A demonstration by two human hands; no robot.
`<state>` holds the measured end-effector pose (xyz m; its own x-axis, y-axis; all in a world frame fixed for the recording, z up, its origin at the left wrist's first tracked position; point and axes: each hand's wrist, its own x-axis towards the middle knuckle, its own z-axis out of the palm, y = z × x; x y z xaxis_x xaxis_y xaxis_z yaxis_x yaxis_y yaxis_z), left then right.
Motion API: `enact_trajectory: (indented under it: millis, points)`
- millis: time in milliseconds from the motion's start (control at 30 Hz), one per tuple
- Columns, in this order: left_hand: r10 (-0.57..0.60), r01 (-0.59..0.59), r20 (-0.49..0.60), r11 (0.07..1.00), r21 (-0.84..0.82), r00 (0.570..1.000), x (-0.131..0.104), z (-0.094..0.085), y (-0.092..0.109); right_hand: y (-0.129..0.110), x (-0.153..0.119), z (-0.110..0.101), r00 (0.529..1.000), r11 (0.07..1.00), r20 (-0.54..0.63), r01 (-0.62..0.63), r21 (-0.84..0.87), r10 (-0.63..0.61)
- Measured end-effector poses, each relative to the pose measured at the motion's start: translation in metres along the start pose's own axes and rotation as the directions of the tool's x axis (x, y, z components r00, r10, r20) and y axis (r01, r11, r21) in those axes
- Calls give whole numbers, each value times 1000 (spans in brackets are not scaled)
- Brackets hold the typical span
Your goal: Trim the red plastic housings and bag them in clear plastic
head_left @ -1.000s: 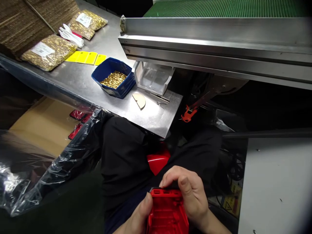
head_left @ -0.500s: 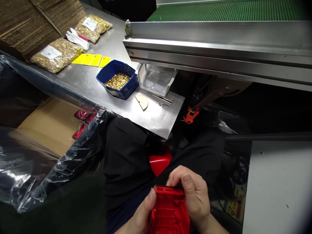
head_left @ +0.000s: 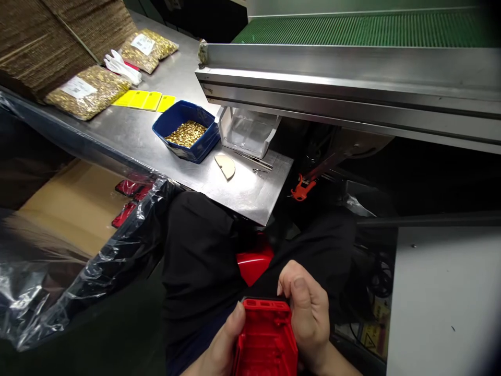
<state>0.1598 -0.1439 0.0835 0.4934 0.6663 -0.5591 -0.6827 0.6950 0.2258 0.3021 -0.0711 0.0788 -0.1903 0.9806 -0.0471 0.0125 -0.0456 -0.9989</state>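
A red plastic housing (head_left: pixel 266 337), open side up with ribs inside and small slots along its far end, is held low in front of my lap. My left hand (head_left: pixel 225 339) grips its left side, the thumb lying along the rim near the far corner. Against the right side rests my right hand (head_left: pixel 309 313), fingers curled and thumb bent near the far right corner. The undersides of both hands' grip are hidden by the housing, and its near end runs out of the picture.
Ahead, a metal table (head_left: pixel 250 193) carries a blue bin (head_left: pixel 203 146) of small brass parts, a clear tray (head_left: pixel 250 133), a beige half-disc (head_left: pixel 225 166) and bags of brass parts (head_left: pixel 88 91). A plastic-lined box (head_left: pixel 74 203) stands left, a green conveyor (head_left: pixel 352 28) far right.
My right hand's fingers have drawn back from the housing's far edge, so more of its slotted end shows. The whole view has shifted slightly.
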Motion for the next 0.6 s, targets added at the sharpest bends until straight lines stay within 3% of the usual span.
enact_trajectory:
  millis: [167, 333, 500, 600]
  points:
    - [-5, 4, -28, 1000, -17, 1000, -4, 0, 0, -3, 4, 0, 976, 993, 219, -12, 120, -14]
    - [-107, 108, 43, 994, -31, 993, -3, -4, -1, 1, 3, 3, 1000, 1000, -2, -18, 15, 18]
    - [-74, 73, -9, 994, -78, 997, -2, -5, -4, 3, 3, 3, 985, 992, 170, -54, 113, 35]
    - [-92, 92, 2, 994, -54, 996, -2, -5, -4, 4, 5, 2, 987, 996, 149, -68, 65, 58]
